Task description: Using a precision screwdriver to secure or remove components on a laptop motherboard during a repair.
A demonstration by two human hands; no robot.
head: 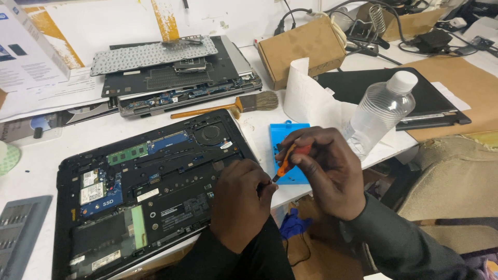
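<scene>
An opened black laptop (150,181) lies bottom-up on the white table, showing its green memory stick, fan and blue circuit boards. My left hand (241,199) rests on the laptop's right edge, fingers curled, their tips meeting the tip of an orange screwdriver (287,161). My right hand (324,173) grips that screwdriver, angled down to the left. It hovers over a blue plastic tray (282,137) beside the laptop.
A stack of dismantled laptop parts and a keyboard (155,54) sits at the back. A wooden brush (228,106), white paper roll (306,98), clear water bottle (381,111), cardboard box (301,44), black laptop lid (373,83) and cables surround the work spot. A grey case (21,233) lies at lower left.
</scene>
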